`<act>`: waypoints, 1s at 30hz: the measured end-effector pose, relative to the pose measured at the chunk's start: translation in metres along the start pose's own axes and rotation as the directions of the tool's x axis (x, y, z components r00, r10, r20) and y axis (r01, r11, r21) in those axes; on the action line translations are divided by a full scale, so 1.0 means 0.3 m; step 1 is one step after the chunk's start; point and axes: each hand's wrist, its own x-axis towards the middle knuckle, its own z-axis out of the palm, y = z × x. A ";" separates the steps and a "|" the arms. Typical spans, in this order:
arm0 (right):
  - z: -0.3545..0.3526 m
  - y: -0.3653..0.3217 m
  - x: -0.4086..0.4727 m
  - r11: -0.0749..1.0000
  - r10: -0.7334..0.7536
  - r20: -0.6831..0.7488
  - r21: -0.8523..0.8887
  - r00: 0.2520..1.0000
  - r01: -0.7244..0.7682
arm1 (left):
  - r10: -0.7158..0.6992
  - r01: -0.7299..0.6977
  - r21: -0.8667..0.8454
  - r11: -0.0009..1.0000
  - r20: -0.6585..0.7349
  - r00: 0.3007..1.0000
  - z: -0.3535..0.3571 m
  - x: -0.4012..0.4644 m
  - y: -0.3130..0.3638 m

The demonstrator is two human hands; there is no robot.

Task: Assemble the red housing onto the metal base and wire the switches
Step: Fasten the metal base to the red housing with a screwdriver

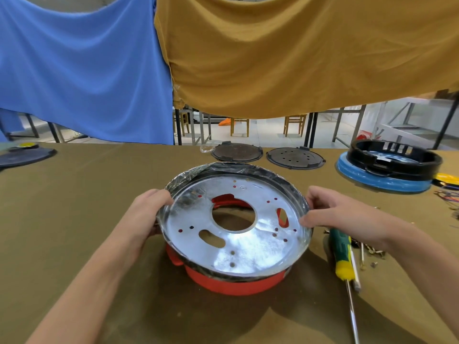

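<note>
Nearest the camera, a screwdriver with a green and yellow handle (342, 254) lies on the brown cloth-covered table (74, 219), its thin steel shaft pointing toward the near edge; a scatter of small brass-coloured screws (370, 252) sits just beside the handle, on its right. Left of these, in the middle of the table, the round red plastic housing (231, 281) rests on the cloth with the shiny, round metal base plate (238, 234) on top of it — the plate is tilted, its far rim raised, and red shows through its large centre hole and several slots. The left hand (146, 214) grips the plate's left rim, fingers curled over the edge. The right hand (335, 209) pinches the right rim between thumb and curled fingers.

Farther back, two dark round perforated discs (268, 155) lie side by side near the far edge of the table. To their right a black plastic ring (395, 157) stands on a round blue base (382, 177), and a tangle of coloured wires (447, 194) lies at the right edge. At the far left sits another dark flat disc (24, 156). Behind the table hang a blue cloth (82, 65) and a mustard-yellow cloth (298, 50) — below them, wooden chairs (268, 125) show in the room beyond.
</note>
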 end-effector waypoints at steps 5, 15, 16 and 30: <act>0.001 0.037 0.036 0.994 -0.010 -0.097 0.110 0.995 0.021 | 0.089 -0.088 -0.029 0.996 0.025 0.996 0.000 -0.009 -0.029; 0.022 0.047 0.058 0.981 -0.024 -0.237 0.182 0.971 0.068 | 0.088 -0.090 -0.100 0.991 -0.023 0.996 -0.006 0.036 -0.062; 0.022 0.049 0.061 0.979 -0.024 -0.235 0.190 0.972 0.070 | 0.082 -0.085 -0.104 0.991 -0.033 0.996 -0.007 0.042 -0.067; -0.024 0.035 0.029 0.987 0.064 -0.128 0.153 0.990 -0.044 | 0.123 -0.123 -0.005 0.992 -0.018 0.992 0.008 0.041 -0.070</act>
